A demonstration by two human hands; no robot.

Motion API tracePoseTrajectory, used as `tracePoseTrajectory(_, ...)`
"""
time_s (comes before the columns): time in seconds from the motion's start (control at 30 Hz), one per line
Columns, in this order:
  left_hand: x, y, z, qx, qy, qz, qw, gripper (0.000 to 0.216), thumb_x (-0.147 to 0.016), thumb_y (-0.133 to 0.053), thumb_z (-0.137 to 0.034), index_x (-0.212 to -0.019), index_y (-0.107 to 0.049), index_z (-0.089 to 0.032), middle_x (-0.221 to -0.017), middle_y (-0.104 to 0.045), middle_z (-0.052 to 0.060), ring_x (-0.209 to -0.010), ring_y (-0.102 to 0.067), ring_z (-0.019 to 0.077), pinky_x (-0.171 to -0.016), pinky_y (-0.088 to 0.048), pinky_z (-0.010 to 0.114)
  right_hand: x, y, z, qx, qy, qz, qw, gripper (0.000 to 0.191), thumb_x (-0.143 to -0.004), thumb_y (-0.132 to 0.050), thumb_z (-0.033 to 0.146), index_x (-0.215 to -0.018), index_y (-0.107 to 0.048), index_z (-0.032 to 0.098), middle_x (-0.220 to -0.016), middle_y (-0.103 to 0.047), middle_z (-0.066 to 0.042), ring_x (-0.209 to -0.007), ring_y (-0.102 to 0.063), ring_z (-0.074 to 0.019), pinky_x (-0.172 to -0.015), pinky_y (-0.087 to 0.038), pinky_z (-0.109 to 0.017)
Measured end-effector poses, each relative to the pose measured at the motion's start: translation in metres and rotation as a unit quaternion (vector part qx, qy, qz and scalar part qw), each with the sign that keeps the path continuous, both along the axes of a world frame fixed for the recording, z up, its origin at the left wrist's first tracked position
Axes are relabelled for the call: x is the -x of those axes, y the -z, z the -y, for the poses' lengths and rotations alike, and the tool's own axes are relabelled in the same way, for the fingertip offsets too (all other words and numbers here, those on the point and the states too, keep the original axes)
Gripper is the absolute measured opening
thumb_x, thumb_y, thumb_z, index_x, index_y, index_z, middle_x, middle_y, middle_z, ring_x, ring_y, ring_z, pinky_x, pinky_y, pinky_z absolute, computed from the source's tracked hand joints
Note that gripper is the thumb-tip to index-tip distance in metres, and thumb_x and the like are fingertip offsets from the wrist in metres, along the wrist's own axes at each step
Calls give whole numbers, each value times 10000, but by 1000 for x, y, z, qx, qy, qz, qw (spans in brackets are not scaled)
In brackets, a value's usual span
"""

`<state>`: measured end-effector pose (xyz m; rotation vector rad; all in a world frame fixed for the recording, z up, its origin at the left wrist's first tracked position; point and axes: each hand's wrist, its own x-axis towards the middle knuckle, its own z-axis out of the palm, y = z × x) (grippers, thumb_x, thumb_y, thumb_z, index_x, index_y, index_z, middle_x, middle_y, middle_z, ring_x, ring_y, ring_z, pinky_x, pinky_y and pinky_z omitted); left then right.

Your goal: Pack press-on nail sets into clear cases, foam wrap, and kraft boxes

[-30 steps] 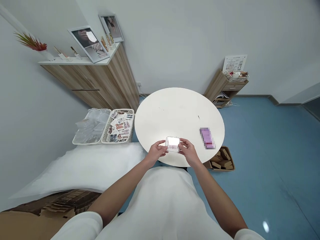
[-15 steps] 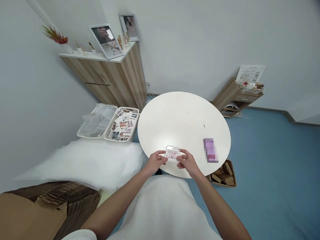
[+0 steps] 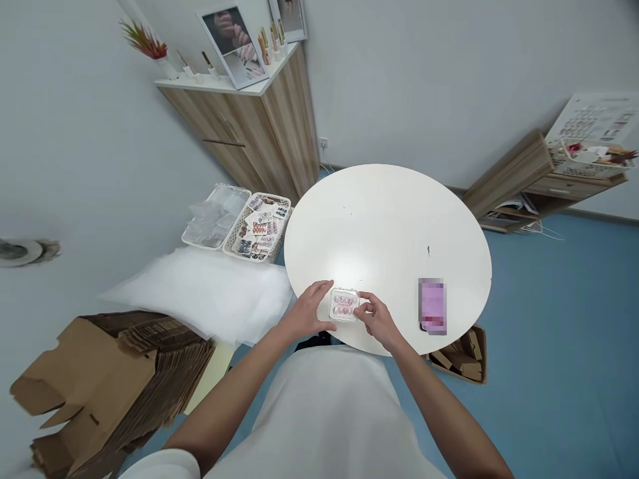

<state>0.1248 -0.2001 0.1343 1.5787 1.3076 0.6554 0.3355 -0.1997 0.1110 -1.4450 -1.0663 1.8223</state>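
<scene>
A small clear plastic case (image 3: 344, 305) holds two rows of pink press-on nails, at the near edge of the round white table (image 3: 379, 219). My right hand (image 3: 377, 321) pinches the case by its right side, thumb on top and fingers at the edge. On the other side, my left hand (image 3: 310, 311) is spread, thumb and fingers apart, beside the case's left edge without gripping it. Whether the case rests on the tabletop or is held just above it, I cannot tell.
A pixelated purple item (image 3: 433, 306) lies on the table's right. To the left are a basket of nail cards (image 3: 257, 229), a basket of clear plastic (image 3: 217, 216), white sheets (image 3: 200, 289) and flattened cardboard boxes (image 3: 114, 379). A cardboard box (image 3: 462, 356) stands at lower right.
My left hand has let go of the case and opened out to its left. My right hand still grips it. The whole view has shifted with my head.
</scene>
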Motion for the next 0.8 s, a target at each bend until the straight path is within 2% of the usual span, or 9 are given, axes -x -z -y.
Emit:
tracePoseTrajectory(0.1, -7, -6, 1, -22, 16, -12, 1000, 748, -512, -769, -276, -1205, -488, -271, -1242, -487, 64, -1166, -400, 280, -1005, -283, 406, -4, 1, -1, 1, -21, -17, 1000, 464, -646, -627, 426, -1058, -511, 248, -662, -527, 40, -469, -418, -74, -440, -330, -221)
tracePoseTrajectory(0.2, -9, -7, 6, -22, 2, -15, 1000, 695, -551, -745, -264, -1199, -495, -264, -1228, -506, 65, -1155, -414, 278, -997, -292, 398, -5, 5, -2, 3, -43, -26, 999, 465, -660, -619, 404, -1081, -498, 248, -668, -530, 40, -478, -421, -72, -445, -340, -218)
tracePoseTrajectory(0.33, -4, -6, 9, -16, -19, -16, 1000, 631, -545, -744, -257, -1143, -541, -254, -1186, -541, 70, -1120, -446, 283, -987, -297, 395, -2, 8, -5, 12, -85, -15, 996, 475, -687, -593, 400, -1125, -464, 269, -672, -521, 49, -462, -388, -67, -425, -336, -214)
tracePoseTrajectory(0.4, 1, -6, 7, -21, -24, -34, 999, 634, -532, -751, -255, -1133, -550, -250, -1163, -556, 71, -1099, -466, 284, -977, -306, 390, 1, 7, -8, -1, -105, 4, 994, 507, -708, -572, 406, -1177, -423, 285, -702, -539, 38, -497, -427, -86, -451, -378, -233)
tracePoseTrajectory(0.47, 7, -5, 5, -28, -30, -44, 998, 637, -529, -753, -257, -1133, -551, -244, -1155, -562, 72, -1093, -473, 285, -976, -308, 387, 6, 5, -11, -45, -117, 32, 992, 569, -709, -579, 394, -1232, -371, 306, -816, -581, 5, -619, -504, -124, -552, -446, -283)
tracePoseTrajectory(0.53, 15, -3, 1, -31, -39, -41, 998, 627, -536, -749, -263, -1131, -551, -238, -1165, -559, 75, -1107, -465, 285, -984, -302, 390, 13, 1, -16, -113, -126, 61, 984, 650, -671, -628, 369, -1256, -348, 331, -1053, -562, -36, -796, -536, -164, -697, -473, -349)
tracePoseTrajectory(0.63, 30, 3, -8, -38, -42, -47, 997, 612, -567, -730, -285, -1145, -534, -237, -1191, -547, 68, -1132, -449, 275, -997, -297, 405, 27, -1, -25, -206, -162, 89, 961, 670, -632, -673, 322, -1236, -386, 345, -1349, -335, -47, -966, -509, -200, -819, -458, -406)
tracePoseTrajectory(0.7, 43, 9, -16, -56, -23, -72, 996, 622, -607, -701, -296, -1189, -488, -240, -1214, -532, 54, -1141, -443, 258, -999, -305, 416, 39, 2, -32, -241, -194, 111, 944, 585, -669, -641, 290, -1210, -421, 328, -1384, -274, -46, -1000, -505, -205, -832, -461, -413)
tracePoseTrajectory(0.8, 63, 21, -30, -72, 11, -99, 992, 656, -667, -650, -285, -1267, -388, -243, -1240, -505, 50, -1127, -456, 229, -976, -351, 414, 61, 11, -45, -263, -211, 159, 928, 502, -715, -591, 258, -1190, -439, 306, -1356, -321, -55, -1035, -502, -211, -826, -475, -407)
